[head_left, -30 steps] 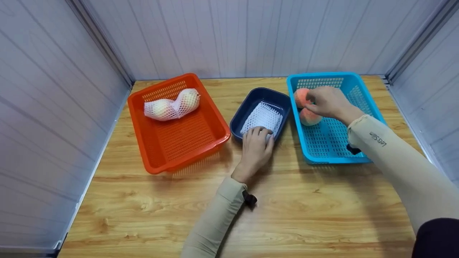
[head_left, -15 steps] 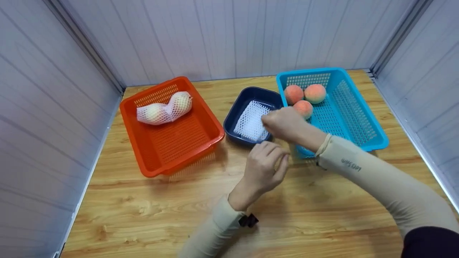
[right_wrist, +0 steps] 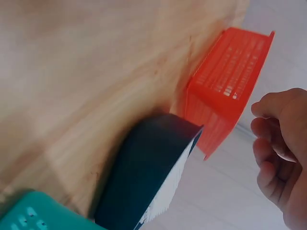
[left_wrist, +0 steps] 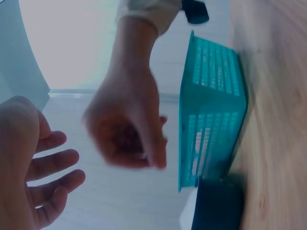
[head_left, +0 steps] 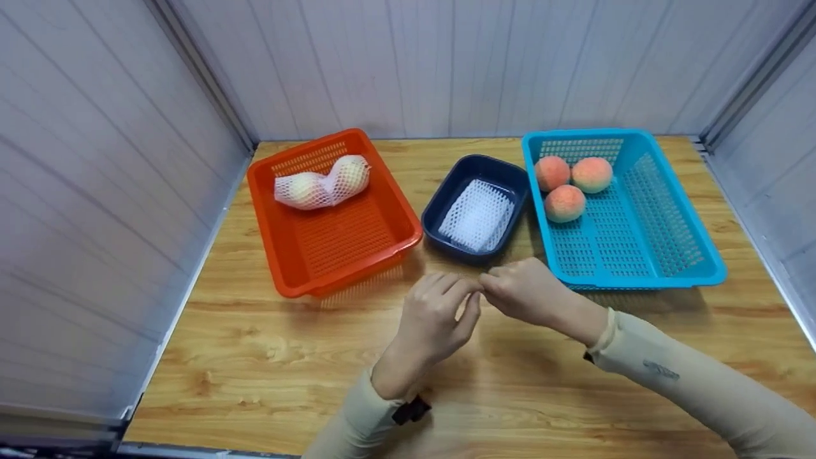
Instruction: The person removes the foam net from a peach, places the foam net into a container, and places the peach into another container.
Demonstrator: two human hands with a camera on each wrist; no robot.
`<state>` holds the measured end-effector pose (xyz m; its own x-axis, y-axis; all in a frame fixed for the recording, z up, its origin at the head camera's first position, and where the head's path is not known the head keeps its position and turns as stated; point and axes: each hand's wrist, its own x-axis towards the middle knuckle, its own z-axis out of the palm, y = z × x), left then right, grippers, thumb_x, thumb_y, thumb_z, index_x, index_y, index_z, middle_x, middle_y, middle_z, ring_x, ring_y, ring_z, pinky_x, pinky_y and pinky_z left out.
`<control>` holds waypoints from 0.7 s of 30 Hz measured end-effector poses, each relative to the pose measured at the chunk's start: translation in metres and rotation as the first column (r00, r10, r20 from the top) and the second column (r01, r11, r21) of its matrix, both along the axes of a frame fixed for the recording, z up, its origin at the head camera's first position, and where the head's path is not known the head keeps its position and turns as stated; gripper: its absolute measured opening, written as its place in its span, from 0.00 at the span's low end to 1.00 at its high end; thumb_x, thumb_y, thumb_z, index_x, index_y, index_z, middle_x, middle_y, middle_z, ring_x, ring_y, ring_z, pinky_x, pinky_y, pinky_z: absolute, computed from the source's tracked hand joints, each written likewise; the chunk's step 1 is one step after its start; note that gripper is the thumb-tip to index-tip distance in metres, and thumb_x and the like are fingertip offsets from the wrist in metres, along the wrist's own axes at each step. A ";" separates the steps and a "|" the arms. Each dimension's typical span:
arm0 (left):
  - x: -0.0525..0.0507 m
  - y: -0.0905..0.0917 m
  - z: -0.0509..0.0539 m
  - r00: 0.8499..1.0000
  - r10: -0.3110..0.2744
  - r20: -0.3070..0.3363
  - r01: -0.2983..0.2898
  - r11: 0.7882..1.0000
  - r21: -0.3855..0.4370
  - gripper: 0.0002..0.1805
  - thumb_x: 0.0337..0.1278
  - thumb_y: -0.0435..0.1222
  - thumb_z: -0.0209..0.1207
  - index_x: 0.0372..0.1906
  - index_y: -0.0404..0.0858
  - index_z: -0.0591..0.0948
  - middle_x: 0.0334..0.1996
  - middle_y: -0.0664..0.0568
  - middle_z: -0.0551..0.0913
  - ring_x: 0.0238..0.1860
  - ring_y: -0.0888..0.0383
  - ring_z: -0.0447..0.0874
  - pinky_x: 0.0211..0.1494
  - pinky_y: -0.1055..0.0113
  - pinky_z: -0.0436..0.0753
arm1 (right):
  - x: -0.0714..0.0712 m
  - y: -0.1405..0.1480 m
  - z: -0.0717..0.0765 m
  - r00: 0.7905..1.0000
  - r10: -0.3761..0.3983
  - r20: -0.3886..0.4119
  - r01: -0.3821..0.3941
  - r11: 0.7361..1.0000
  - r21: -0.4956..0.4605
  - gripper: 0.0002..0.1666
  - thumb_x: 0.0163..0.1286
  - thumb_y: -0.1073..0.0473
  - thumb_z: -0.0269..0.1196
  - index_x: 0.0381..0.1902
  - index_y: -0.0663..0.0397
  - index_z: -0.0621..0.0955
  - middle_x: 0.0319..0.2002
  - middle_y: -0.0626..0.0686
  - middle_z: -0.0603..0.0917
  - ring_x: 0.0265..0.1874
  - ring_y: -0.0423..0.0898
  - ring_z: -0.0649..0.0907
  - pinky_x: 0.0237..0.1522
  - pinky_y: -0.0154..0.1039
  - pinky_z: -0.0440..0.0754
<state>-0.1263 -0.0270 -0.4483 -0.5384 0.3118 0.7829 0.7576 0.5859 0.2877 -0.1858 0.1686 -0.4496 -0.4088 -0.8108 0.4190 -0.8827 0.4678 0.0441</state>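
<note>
In the head view, both hands hover over the table in front of the dark blue bowl (head_left: 440,237). My left hand (head_left: 428,319) has loosely bent, spread fingers; the left wrist view shows this hand (left_wrist: 29,167) holding nothing. Close beside its fingertips is my right hand (head_left: 535,294), its fingers curled in, with no object visible in it; the right wrist view shows the same curled hand (right_wrist: 288,143). White foam netting (head_left: 477,215) lies in the bowl. Three peach-coloured round fruits (head_left: 565,203) sit in the blue basket (head_left: 637,281).
At the left stands an orange basket (head_left: 347,271) holding two pale round items (head_left: 305,191) in white netting. The bowl sits between both baskets. Grey-white panels (head_left: 414,70) rise behind and beside the wooden table (head_left: 268,363).
My right hand has left the fruits in the blue basket and come to the middle, near my left. My left hand has drawn back from the netting in the bowl.
</note>
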 end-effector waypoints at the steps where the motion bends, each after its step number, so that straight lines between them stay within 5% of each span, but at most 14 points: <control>1: 0.000 -0.003 0.000 1.000 0.012 0.014 -0.012 1.000 0.002 0.06 0.58 0.34 0.57 0.34 0.42 0.84 0.30 0.55 0.81 0.32 0.56 0.79 0.34 0.64 0.75 | 0.003 0.003 -0.002 1.000 0.008 -0.014 -0.008 1.000 -0.014 0.12 0.56 0.65 0.65 0.20 0.50 0.73 0.14 0.48 0.72 0.09 0.44 0.71 0.09 0.37 0.60; 8: 0.000 -0.026 0.001 0.989 0.101 0.106 -0.094 0.993 -0.071 0.07 0.60 0.37 0.59 0.39 0.41 0.84 0.36 0.53 0.82 0.37 0.53 0.78 0.38 0.61 0.77 | 0.017 0.017 -0.008 0.999 0.035 -0.038 -0.036 0.998 -0.050 0.10 0.55 0.64 0.67 0.21 0.51 0.76 0.16 0.47 0.74 0.11 0.44 0.73 0.09 0.37 0.63; 13: -0.001 -0.044 0.007 0.967 0.180 0.181 -0.155 0.978 -0.143 0.11 0.60 0.40 0.60 0.46 0.42 0.83 0.42 0.52 0.81 0.44 0.52 0.77 0.43 0.60 0.77 | 0.024 0.014 -0.009 0.998 0.057 -0.026 -0.058 0.997 -0.057 0.06 0.57 0.63 0.66 0.24 0.51 0.79 0.18 0.47 0.76 0.13 0.45 0.75 0.11 0.38 0.69; 17: -0.003 -0.058 0.014 0.929 0.254 0.269 -0.206 0.959 -0.195 0.15 0.60 0.43 0.60 0.51 0.44 0.81 0.47 0.52 0.80 0.47 0.52 0.76 0.47 0.59 0.76 | 0.027 0.010 -0.011 0.995 0.087 -0.047 -0.091 0.993 -0.081 0.05 0.56 0.63 0.67 0.24 0.52 0.79 0.20 0.48 0.78 0.15 0.47 0.76 0.14 0.40 0.71; 21: -0.007 -0.074 0.021 0.872 0.333 0.358 -0.235 0.928 -0.291 0.21 0.60 0.47 0.61 0.57 0.47 0.78 0.53 0.50 0.77 0.51 0.50 0.74 0.51 0.55 0.75 | 0.029 0.005 -0.018 0.991 0.128 -0.032 -0.130 0.988 -0.086 0.05 0.54 0.63 0.68 0.27 0.53 0.81 0.24 0.49 0.80 0.20 0.46 0.78 0.19 0.41 0.76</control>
<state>-0.1335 -0.1008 -0.4268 -0.8786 0.2428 0.4113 0.4000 0.8446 0.3560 -0.1563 0.1735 -0.4675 -0.2911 -0.8157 0.4999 -0.9349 0.3534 0.0322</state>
